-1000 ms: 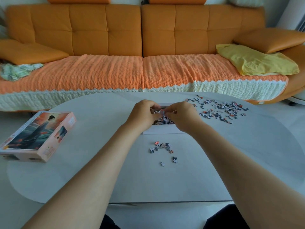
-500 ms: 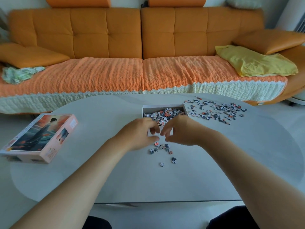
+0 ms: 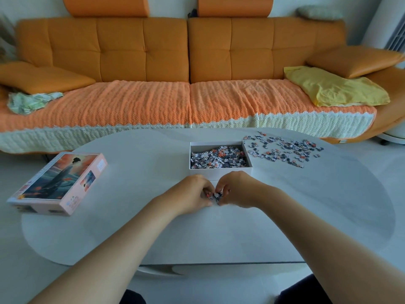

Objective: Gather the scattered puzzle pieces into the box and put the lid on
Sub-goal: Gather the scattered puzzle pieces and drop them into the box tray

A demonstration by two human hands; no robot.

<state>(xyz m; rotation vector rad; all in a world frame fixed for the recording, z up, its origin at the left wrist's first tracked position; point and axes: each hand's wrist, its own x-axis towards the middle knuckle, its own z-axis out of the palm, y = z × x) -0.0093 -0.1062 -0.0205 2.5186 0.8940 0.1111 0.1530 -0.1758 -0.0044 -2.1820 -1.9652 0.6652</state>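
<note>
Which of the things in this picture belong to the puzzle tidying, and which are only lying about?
Belong to the job: white box; loose pieces to its right; small cluster pinched between left hand and right hand; picture lid, left on the table.
Only lying about: yellow cloth, patterned cloth and cushions on the sofa.

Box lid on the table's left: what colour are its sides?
Pale pink sides on the lid; head view.

Hands met at frame centre.
Left hand (image 3: 192,194) and right hand (image 3: 237,190) are curled, puzzle pieces (image 3: 215,195) pinched between fingertips.
</note>
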